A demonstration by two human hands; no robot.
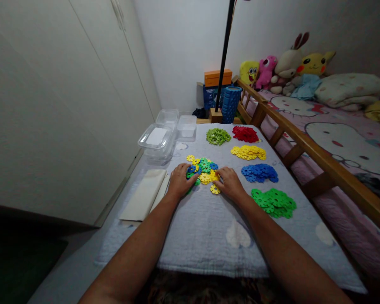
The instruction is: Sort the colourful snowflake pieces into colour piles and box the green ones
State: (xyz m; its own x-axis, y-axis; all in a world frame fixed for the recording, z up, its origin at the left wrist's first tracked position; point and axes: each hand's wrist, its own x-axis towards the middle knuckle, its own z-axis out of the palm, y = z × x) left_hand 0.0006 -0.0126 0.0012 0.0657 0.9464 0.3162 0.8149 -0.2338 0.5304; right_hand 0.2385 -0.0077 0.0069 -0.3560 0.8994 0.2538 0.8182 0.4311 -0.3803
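Note:
A mixed pile of flower-shaped plastic discs (pixel 204 178), in yellow, blue and green, lies in the middle of the cloth-covered table. My left hand (pixel 180 180) rests on the pile's left edge with fingers spread over blue and green discs. On the opposite side, my right hand (pixel 229 182) touches the yellow discs, its fingers apart. Sorted discs form separate heaps along the right: light green (pixel 218 136), red (pixel 245 134), yellow (pixel 248 152), blue (pixel 259 173) and green (pixel 274 202). Neither hand has a disc lifted off the table.
Clear plastic boxes (pixel 160 145) stand at the back left, one with a white label on its lid. A folded beige cloth (pixel 144 196) lies beside my left forearm. A wooden bed rail (pixel 291 143) runs along the right. Behind the table rises a black pole (pixel 224 55).

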